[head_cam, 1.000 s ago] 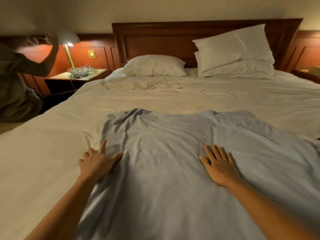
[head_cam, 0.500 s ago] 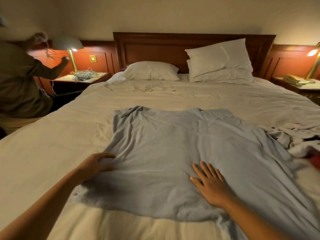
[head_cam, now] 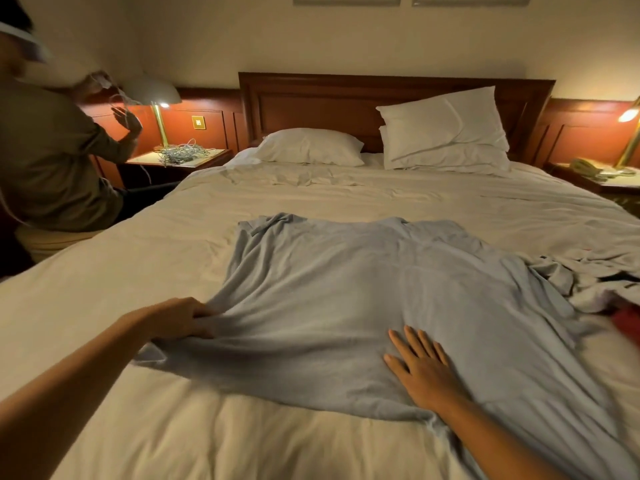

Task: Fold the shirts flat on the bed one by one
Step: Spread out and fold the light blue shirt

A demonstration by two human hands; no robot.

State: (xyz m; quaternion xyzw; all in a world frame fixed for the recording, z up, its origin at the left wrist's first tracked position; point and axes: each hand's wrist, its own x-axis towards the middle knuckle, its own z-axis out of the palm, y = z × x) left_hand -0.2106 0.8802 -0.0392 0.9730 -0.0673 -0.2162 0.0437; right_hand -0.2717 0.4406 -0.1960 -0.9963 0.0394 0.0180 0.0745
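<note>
Here: blue shirt (head_cam: pixel 346 289) spread on bed (head_cam: pixel 138 258).

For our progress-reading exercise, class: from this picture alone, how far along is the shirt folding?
Done: the blue shirt lies spread on the bed, no fold yet. In hand: the left hand grips its side edge, bunching the cloth, while the right hand presses flat on its middle. Left: every fold of this shirt, then the crumpled clothes at the right.
</note>
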